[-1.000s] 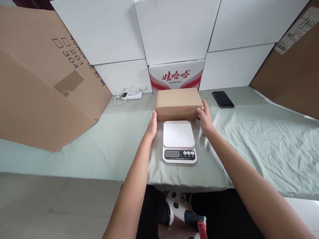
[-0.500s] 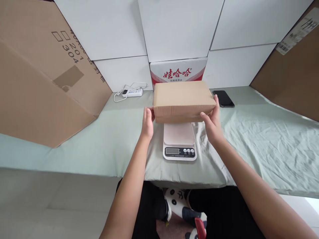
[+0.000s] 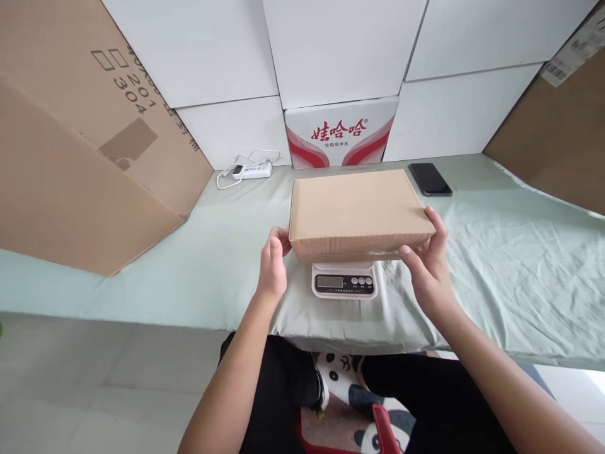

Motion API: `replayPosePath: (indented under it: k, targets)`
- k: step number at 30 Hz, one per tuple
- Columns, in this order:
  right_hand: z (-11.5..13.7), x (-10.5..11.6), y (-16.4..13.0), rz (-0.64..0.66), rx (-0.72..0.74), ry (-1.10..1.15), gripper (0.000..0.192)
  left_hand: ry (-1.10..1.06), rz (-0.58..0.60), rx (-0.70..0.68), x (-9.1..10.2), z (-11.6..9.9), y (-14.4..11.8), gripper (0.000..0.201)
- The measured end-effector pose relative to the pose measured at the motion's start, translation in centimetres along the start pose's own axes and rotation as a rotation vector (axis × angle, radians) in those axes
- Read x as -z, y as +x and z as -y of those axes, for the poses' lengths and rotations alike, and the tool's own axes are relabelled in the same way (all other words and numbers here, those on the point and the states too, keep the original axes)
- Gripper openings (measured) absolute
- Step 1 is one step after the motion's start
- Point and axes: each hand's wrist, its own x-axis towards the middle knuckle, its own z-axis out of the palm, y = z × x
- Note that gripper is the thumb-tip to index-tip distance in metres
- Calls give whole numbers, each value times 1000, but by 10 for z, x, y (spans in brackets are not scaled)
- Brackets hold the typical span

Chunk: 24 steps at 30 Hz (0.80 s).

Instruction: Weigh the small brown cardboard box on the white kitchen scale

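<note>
Gripping the cardboard box (image 3: 357,211) by its ends with your left hand (image 3: 271,271) and right hand (image 3: 428,271), you could overhang the small scale (image 3: 344,284) and tip it.

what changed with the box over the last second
Both hands, left hand and right hand, lifted the cardboard box off the table behind the scale and brought it toward the person, over the scale. Scale, phone and power strip stayed put.
</note>
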Motion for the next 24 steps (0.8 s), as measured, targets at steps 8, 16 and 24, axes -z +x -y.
replayPosePath:
  k: [8, 16, 24]
  targets:
    - [0, 0, -3, 25, -4, 28, 72, 26, -3, 34, 1, 6, 1, 74]
    - [0, -1, -3, 22, -1, 38, 70, -10, 3, 12, 0, 7, 2, 74]
    - [1, -4, -4, 19, 2, 57, 67, -3, 0, 19, 1, 7, 2, 75]
